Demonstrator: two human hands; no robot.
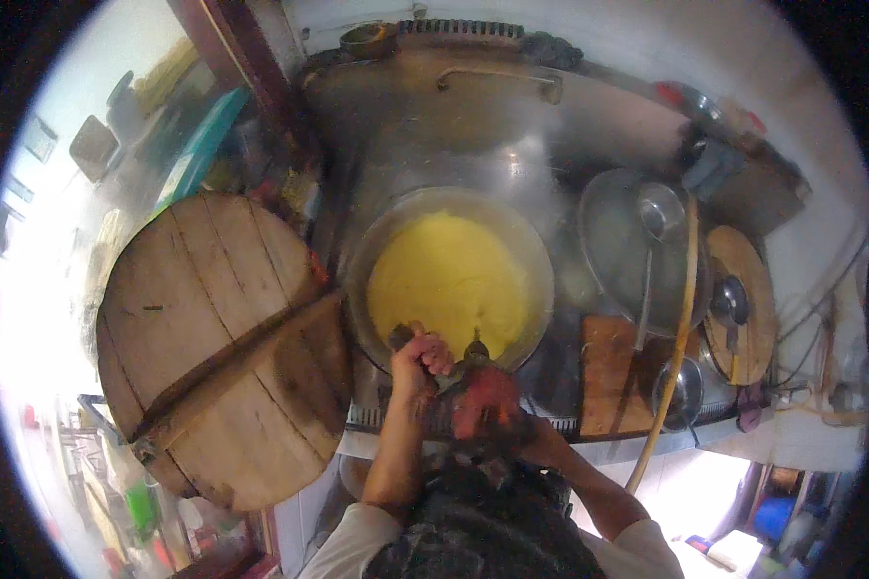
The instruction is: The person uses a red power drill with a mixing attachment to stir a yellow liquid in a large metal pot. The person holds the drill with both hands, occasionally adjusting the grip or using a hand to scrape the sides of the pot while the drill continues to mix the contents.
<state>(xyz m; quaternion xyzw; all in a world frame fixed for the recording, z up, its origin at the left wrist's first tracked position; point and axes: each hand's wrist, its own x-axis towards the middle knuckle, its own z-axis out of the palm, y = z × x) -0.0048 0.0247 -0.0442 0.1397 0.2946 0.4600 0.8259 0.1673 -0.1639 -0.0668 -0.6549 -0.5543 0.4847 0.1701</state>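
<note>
A large round metal pot (543, 253) holds a smooth yellow mass (444, 280). At the pot's near rim my left hand (425, 357) is closed, fingers curled around something dark whose end (401, 336) shows above the thumb. What that thing is I cannot make out. Close beside it on the right is my right hand (488, 400), reddish and smeared by motion, so its grip is unclear. A dark, narrow-tipped thing (476, 350) sticks up just beyond my right hand, over the pot's near edge; its kind is too blurred to tell.
To the left, a big round wooden lid (232, 280) with a crossbar reaches near the pot. A wide metal basin (608, 232) with a long-handled ladle (658, 214) stands right, with a wooden board (613, 376) before it. A long pole (679, 357) slants past the basin.
</note>
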